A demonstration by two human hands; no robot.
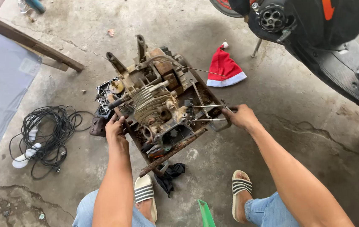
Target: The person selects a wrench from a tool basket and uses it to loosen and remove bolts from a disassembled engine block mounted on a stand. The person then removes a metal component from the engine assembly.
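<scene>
Rusty engine block [158,109], left hand [115,130] grip closed on its edge, right hand [240,117] clenched around metal tool [213,113]

This looks like a rough repair workshop or garage: a grimy, stripped-down engine [158,107] sits on a cracked, stained concrete floor [305,138], a scooter [314,29] is parked at the far right, and a tangle of black cable [49,134] lies at the left.

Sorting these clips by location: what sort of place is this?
Probably an informal repair workshop or garage: a cracked concrete floor, a rusty small engine being handled on the ground, and a parked scooter alongside.
</scene>
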